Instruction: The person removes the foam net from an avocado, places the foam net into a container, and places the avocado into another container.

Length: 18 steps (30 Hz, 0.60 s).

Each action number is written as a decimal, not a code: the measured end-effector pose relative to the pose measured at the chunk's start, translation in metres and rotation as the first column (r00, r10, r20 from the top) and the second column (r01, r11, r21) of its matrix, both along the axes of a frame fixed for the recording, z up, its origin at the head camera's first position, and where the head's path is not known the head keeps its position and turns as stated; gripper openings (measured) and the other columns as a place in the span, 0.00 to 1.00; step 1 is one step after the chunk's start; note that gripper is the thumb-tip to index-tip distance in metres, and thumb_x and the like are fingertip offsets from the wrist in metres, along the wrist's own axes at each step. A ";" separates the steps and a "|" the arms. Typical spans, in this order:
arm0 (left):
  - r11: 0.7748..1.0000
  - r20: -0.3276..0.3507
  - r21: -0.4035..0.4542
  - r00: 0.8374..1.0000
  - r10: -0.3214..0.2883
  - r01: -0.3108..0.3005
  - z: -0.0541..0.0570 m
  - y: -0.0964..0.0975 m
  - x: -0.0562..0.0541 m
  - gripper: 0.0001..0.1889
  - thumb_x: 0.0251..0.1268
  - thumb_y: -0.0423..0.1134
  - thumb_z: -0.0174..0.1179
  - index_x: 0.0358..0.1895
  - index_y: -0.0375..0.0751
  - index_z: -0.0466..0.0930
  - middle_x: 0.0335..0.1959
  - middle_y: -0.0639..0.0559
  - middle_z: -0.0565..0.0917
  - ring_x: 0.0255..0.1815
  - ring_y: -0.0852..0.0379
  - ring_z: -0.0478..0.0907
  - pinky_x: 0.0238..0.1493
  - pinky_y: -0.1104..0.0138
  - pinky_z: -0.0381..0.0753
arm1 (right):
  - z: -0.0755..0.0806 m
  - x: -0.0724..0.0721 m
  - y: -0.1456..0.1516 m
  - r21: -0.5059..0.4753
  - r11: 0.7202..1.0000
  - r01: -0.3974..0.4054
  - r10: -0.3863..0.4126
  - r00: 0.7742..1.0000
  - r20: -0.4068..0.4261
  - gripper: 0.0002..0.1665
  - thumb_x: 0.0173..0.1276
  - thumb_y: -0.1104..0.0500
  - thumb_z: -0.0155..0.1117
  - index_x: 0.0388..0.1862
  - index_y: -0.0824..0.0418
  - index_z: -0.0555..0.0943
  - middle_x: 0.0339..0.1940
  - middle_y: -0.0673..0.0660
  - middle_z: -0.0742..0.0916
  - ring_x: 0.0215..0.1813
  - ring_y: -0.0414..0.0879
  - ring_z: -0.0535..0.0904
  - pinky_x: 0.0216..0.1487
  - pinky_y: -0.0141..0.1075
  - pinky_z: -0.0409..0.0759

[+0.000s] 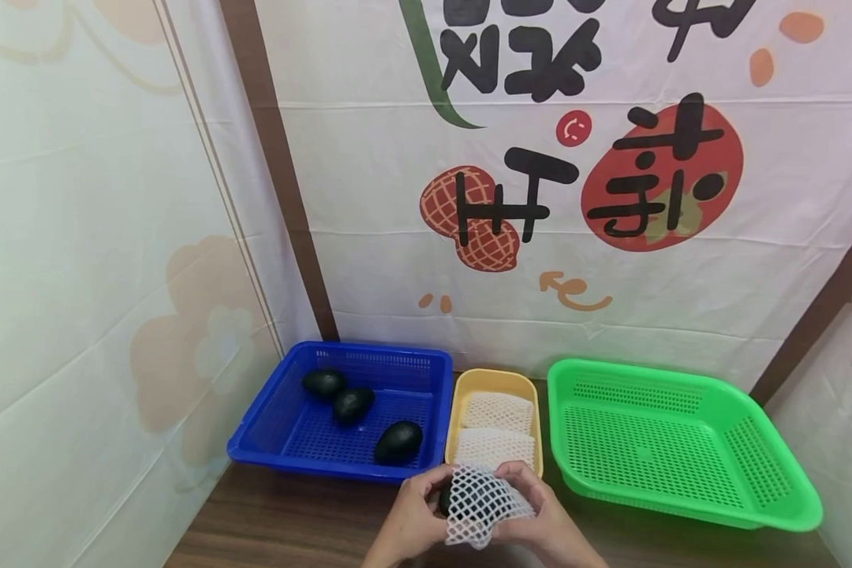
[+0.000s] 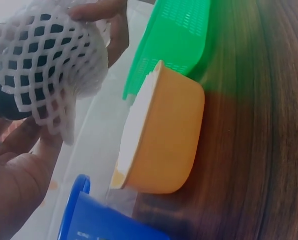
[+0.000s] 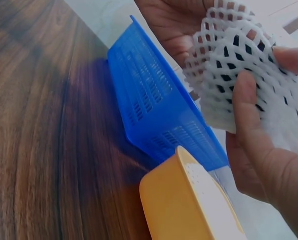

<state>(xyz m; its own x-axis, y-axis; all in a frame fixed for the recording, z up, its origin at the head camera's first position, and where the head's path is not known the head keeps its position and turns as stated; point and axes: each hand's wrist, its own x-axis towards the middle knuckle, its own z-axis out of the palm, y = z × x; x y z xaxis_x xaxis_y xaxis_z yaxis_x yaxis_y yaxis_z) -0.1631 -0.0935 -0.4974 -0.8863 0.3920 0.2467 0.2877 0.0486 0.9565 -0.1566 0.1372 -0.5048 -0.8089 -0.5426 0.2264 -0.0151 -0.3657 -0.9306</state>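
Observation:
A dark avocado [image 1: 444, 500] is partly covered by a white foam net sleeve [image 1: 484, 501], held above the table's front part. My left hand [image 1: 416, 514] grips the avocado's uncovered end, which shows dark in the left wrist view. On the other side my right hand [image 1: 548, 519] holds the sleeve, with fingers and thumb on the mesh. The right wrist view shows the net [image 3: 238, 60] stretched over the fruit, a loose flap hanging toward the left hand. Just beyond both hands stands a yellow container [image 1: 538, 442] with white foam nets [image 1: 497, 446] lying in it.
To the left, a blue basket [image 1: 341, 471] holds three avocados [image 1: 398, 442]. A green basket [image 1: 689, 509] stands at the right. Both baskets and the container rest on a brown wooden table [image 1: 255, 521]. Printed cloth [image 1: 369, 260] hangs behind them and at the sides.

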 end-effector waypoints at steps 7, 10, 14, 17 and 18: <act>1.000 -0.007 -0.019 1.000 0.025 -0.025 0.004 -0.008 -0.001 0.29 0.41 0.23 0.70 0.54 0.35 0.79 0.48 0.46 0.83 0.46 0.59 0.78 0.45 0.70 0.80 | 0.000 -0.001 0.007 0.033 0.998 0.045 -0.048 0.996 0.081 0.22 0.59 0.77 0.60 0.50 0.63 0.70 0.48 0.60 0.77 0.45 0.48 0.79 0.47 0.38 0.82; 0.999 0.006 -0.036 0.999 0.036 -0.036 0.006 -0.010 -0.001 0.30 0.39 0.23 0.68 0.55 0.37 0.79 0.48 0.48 0.83 0.46 0.59 0.77 0.45 0.70 0.80 | 0.000 -0.001 0.009 0.016 0.999 0.044 -0.045 0.993 0.112 0.19 0.61 0.77 0.59 0.47 0.59 0.74 0.47 0.60 0.78 0.46 0.48 0.79 0.50 0.43 0.81; 0.999 0.021 -0.032 0.999 0.037 -0.036 0.007 -0.013 -0.002 0.30 0.42 0.27 0.72 0.55 0.40 0.79 0.49 0.49 0.83 0.47 0.57 0.77 0.46 0.69 0.80 | 0.000 -0.002 0.010 0.033 0.995 0.097 -0.101 0.980 0.169 0.17 0.62 0.76 0.60 0.43 0.58 0.76 0.48 0.58 0.77 0.47 0.48 0.79 0.52 0.45 0.81; 0.999 0.025 -0.021 0.999 0.034 -0.033 0.007 -0.016 -0.002 0.29 0.44 0.30 0.75 0.56 0.41 0.79 0.50 0.49 0.83 0.47 0.56 0.78 0.47 0.67 0.80 | 0.000 -0.002 0.011 0.052 0.989 0.141 -0.149 0.967 0.208 0.16 0.61 0.76 0.60 0.41 0.58 0.76 0.46 0.58 0.78 0.46 0.47 0.79 0.50 0.42 0.81; 0.999 0.024 -0.017 0.999 0.034 -0.034 0.007 -0.017 -0.002 0.29 0.45 0.31 0.75 0.56 0.41 0.79 0.50 0.48 0.83 0.47 0.56 0.78 0.46 0.67 0.80 | 0.001 -0.001 0.011 0.057 0.987 0.150 -0.159 0.962 0.222 0.16 0.62 0.76 0.60 0.41 0.58 0.76 0.45 0.58 0.78 0.45 0.47 0.79 0.49 0.41 0.81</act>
<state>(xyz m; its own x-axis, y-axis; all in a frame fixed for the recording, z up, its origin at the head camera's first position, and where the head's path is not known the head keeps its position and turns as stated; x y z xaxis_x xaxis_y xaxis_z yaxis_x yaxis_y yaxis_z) -0.1652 -0.1104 -0.4904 -0.9048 0.3654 0.2189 0.2625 0.0736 0.9621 -0.1579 0.1479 -0.5041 -0.9113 -0.4115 0.0104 0.1424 -0.3389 -0.9300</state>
